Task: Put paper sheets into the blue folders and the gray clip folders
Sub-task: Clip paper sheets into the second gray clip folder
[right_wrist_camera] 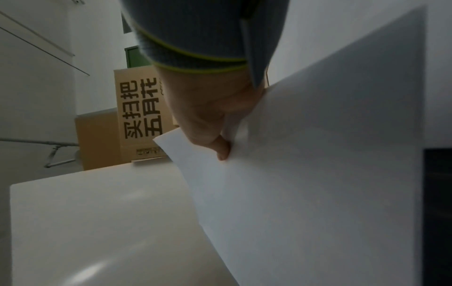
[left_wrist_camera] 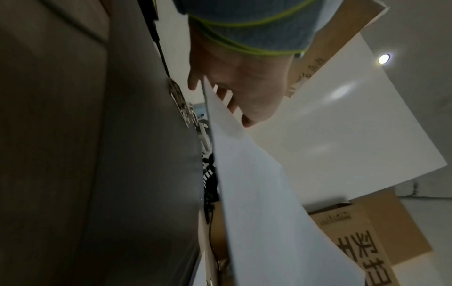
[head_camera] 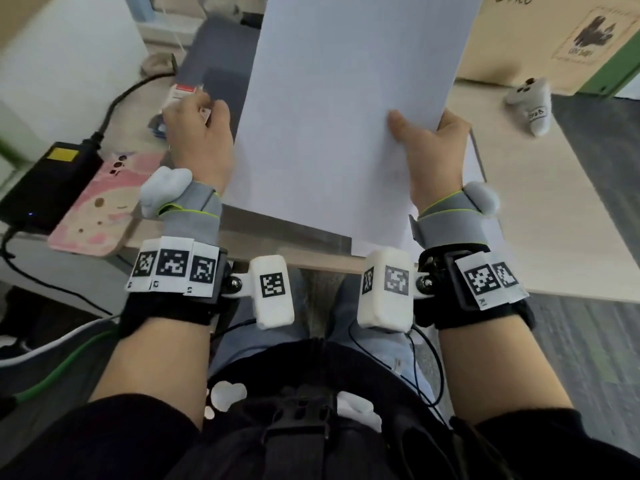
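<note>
A white paper sheet (head_camera: 339,98) is held up, tilted, over a dark gray folder (head_camera: 221,57) that lies on the table. My right hand (head_camera: 429,147) pinches the sheet's right edge, thumb on top and fingers underneath. My left hand (head_camera: 199,133) is at the sheet's left edge. In the left wrist view the paper sheet (left_wrist_camera: 269,193) runs between the thumb and fingers of my left hand (left_wrist_camera: 244,87), with the gray folder (left_wrist_camera: 146,174) beside it. In the right wrist view my right hand (right_wrist_camera: 208,116) grips the paper sheet (right_wrist_camera: 318,174) near its corner. No blue folder is in view.
On the left of the table (head_camera: 540,237) are a pink-cased phone (head_camera: 97,209), a black power adapter (head_camera: 48,181) with cables, and a small red and white box (head_camera: 183,91). At the right lies a gray plush toy (head_camera: 530,105), with a cardboard box (head_camera: 554,29) behind it.
</note>
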A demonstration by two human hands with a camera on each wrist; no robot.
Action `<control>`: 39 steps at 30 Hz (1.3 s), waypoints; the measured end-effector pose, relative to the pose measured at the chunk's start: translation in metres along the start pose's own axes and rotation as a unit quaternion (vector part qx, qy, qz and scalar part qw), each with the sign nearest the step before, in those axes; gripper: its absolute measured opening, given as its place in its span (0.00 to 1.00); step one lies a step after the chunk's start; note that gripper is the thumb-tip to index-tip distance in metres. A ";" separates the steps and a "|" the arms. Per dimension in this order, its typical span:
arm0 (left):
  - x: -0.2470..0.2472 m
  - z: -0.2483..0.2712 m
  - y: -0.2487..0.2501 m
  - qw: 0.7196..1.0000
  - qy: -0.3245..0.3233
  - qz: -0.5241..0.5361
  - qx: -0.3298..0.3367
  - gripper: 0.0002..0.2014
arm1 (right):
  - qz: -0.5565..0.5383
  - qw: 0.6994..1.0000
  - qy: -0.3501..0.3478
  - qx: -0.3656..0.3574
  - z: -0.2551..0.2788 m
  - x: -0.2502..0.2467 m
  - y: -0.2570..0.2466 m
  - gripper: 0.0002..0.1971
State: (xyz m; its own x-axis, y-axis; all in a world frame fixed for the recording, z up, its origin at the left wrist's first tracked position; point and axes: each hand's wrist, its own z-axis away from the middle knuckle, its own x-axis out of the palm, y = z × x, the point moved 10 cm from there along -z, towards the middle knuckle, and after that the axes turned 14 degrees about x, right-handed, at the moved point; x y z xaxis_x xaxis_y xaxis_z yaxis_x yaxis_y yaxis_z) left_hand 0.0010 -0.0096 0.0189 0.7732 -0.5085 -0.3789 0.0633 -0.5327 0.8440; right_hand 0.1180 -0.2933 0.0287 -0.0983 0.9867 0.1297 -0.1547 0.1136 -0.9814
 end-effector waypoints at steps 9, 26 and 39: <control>-0.020 0.011 -0.045 0.993 -0.014 -0.086 -0.079 0.26 | 0.117 0.987 0.022 0.105 -0.020 0.024 0.065 0.09; 0.016 0.018 -0.057 0.993 -0.081 0.036 -0.084 0.20 | 0.147 0.976 0.031 0.158 -0.036 0.008 0.087 0.03; 0.031 0.024 -0.072 0.985 -0.103 0.111 -0.084 0.19 | 0.238 0.959 0.052 0.145 -0.056 0.012 0.090 0.10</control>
State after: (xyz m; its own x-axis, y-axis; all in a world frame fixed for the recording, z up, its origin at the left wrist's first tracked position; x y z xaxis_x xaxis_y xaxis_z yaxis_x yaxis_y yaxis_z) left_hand 0.0056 -0.0036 -0.0626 0.6364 -0.7356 -0.2320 0.0237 -0.2819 0.9591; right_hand 0.1576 -0.2643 -0.0660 -0.1304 0.9264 -0.3533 -0.3845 -0.3757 -0.8432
